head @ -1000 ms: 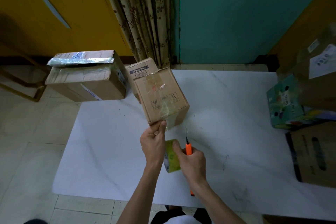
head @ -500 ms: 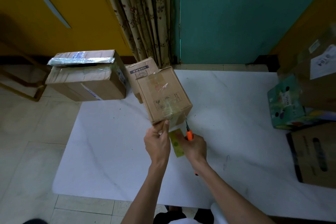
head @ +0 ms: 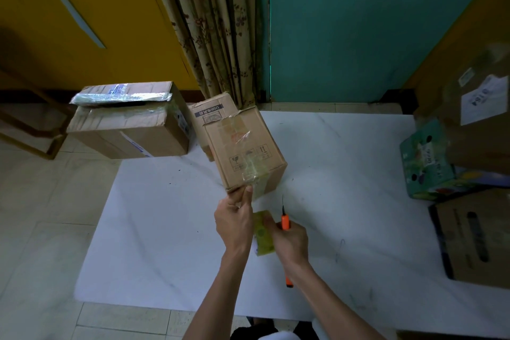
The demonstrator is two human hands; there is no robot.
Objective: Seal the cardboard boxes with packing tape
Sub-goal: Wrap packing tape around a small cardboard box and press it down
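A small brown cardboard box (head: 242, 150) is tilted up over the white table (head: 331, 163), with clear tape stuck across its top and near side. My left hand (head: 234, 222) grips its near bottom corner, thumb pressed on the tape end. My right hand (head: 288, 239) holds a yellow-green roll of packing tape (head: 263, 232) together with an orange utility knife (head: 285, 222), whose thin blade points up toward the box. The tape strip between roll and box is hard to make out.
A second small box (head: 209, 112) stands behind the held one. A larger taped box (head: 129, 124) sits at the table's far left corner. A green printed box (head: 425, 163) and brown boxes (head: 477, 237) crowd the right edge. A curtain hangs behind.
My right hand with the roll and knife rose close under the box, then pulled back toward me. The box tilted and shifted slightly right in my left hand.
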